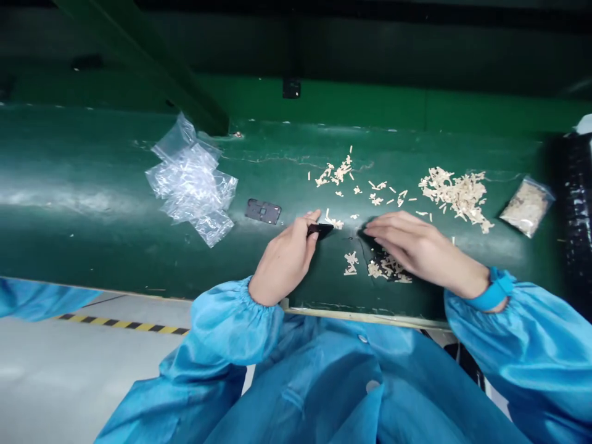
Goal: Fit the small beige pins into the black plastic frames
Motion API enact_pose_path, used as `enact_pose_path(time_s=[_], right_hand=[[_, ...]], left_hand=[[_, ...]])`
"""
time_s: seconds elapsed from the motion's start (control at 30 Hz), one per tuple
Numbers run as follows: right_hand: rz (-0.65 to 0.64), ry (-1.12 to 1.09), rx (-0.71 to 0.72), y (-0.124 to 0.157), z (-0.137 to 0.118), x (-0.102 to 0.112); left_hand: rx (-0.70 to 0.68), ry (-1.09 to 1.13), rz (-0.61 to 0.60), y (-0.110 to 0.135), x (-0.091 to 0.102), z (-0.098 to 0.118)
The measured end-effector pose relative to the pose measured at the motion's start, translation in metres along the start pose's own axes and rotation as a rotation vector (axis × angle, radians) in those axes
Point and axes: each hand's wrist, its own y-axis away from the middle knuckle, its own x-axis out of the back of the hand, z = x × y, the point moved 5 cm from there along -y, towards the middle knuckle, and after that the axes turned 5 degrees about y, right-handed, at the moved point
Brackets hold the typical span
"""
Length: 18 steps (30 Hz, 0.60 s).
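My left hand [285, 259] is closed around a thin black plate [320, 231], held tilted just above the table. Beige strips [335, 222] lie beyond its tip. My right hand [416, 246] has its fingers stretched out side by side, pointing left, low over the table; its thumb is hidden and nothing shows in it. Partly under its palm is a small pile of beige and black bits [388, 268]. A smaller beige cluster [351, 263] lies between the hands. Left of my left hand, a black plastic plate with cut-outs [263, 211] lies flat.
Clear plastic bags [192, 185] are heaped on the green table [115, 246] at left. Loose beige strips [337, 171] lie farther back, with a larger pile [457, 192] at right. A filled bag [527, 206] sits beside a black bin [576, 209]. A green post [185, 86] rises behind.
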Motion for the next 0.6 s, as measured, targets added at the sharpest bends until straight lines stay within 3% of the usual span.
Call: enact_pose_path(time_s=[0.13, 0.23, 0.43, 0.5, 0.6], right_hand=[[-0.093, 0.106, 0.114, -0.028, -0.02, -0.026], [-0.146, 0.165, 0.101, -0.021, -0.026, -0.036], [-0.19, 0.114, 0.05, 0.029, -0.04, -0.029], [-0.178, 0.045, 0.043, 0.03, -0.045, -0.025], [-0.108, -0.016, 0.054, 0.008, -0.043, -0.021]], left_hand=[[0.157, 0.175, -0.044, -0.002, 0.006, -0.01], [0.212, 0.217, 0.008, 0.0, 0.012, -0.019], [0.211, 0.235, 0.005, -0.007, 0.008, -0.023], [0.188, 0.271, 0.032, -0.009, 0.006, -0.022], [0.124, 0.325, 0.124, -0.007, 0.004, -0.022]])
